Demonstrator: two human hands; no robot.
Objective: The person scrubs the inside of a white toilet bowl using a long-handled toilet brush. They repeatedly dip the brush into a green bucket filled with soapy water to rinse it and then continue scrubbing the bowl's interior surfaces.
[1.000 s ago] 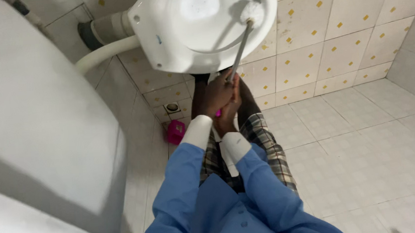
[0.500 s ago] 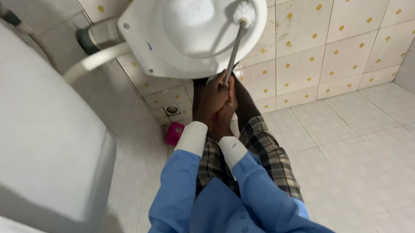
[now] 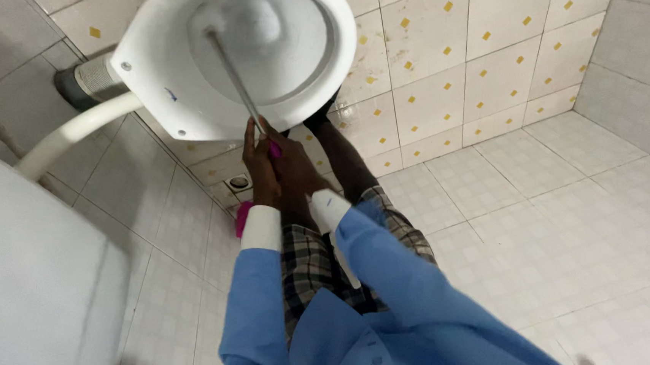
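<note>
While both clasped on the pink grip, left hand [image 3: 261,164] and right hand [image 3: 293,169] steer the toilet brush [image 3: 238,78] deep into the white toilet bowl [image 3: 182,101]. Scrubbing seemingly midway: head at the bowl's bottom, cleanliness impossible to judge. Pink holder [image 3: 242,217] on the floor.

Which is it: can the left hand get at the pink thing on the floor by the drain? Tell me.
Probably yes. The left hand grips the toilet brush handle just above the pink thing, with only open floor below; it would have to let go first.
</note>
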